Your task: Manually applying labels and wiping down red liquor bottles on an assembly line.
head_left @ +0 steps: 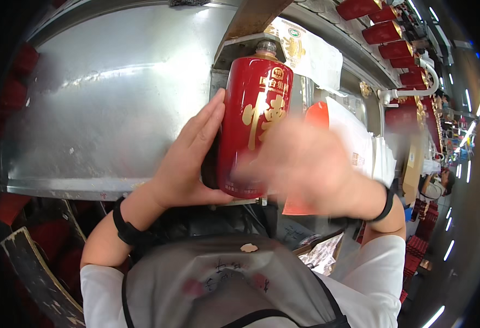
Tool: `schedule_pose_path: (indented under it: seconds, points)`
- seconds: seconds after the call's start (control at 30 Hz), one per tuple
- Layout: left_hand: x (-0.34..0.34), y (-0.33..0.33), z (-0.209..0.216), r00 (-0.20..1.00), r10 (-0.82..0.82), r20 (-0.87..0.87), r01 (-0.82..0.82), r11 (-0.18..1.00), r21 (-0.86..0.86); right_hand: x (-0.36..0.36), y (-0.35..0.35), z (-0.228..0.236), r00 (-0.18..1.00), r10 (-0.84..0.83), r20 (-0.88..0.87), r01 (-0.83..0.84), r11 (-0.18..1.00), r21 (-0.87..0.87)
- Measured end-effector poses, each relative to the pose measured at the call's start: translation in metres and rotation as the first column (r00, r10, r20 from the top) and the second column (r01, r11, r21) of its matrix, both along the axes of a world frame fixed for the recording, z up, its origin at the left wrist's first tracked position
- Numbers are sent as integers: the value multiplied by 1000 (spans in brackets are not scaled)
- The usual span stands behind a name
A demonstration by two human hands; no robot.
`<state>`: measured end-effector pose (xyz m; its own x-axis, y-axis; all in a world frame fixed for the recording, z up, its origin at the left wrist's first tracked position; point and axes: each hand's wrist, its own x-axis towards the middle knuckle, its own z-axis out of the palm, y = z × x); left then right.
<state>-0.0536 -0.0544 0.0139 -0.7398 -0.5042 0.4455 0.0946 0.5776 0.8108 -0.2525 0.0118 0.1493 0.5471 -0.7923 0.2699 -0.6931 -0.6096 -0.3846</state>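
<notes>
A glossy red bottle (235, 131) with large gold characters and a clear stopper-like top is in front of me, its neck pointing away. Along its left side lie the stretched fingers of my left hand (188, 158). The thumb reaches under the bottle's base, so the hand cradles it. Over the bottle's lower right is my right hand (311, 169), smeared by motion. Its fingers and anything in them cannot be made out. An orange-red and white sheet (317, 113) shows just beyond that hand.
A bare metal worktop (114, 98) spreads to the left. A metal bracket (251, 24) stands behind the bottle's neck. White printed packaging (322, 57) and stacked white papers (355, 139) lie on the right. Several red bottles (382, 33) line the far right, near a pale curved pipe (431, 79).
</notes>
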Motion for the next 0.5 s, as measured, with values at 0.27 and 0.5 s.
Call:
schedule_pose_path:
  seconds: [0.27,0.5]
  points:
    - [-1,-2,-6,999,-37,-11,37,999,6,3,22,-17,999,41,3,-41,999,-15]
    - [0,-4,-2,999,-37,-24,36,999,-19,-44,-7,-21,963,-267,32,269,952,-148]
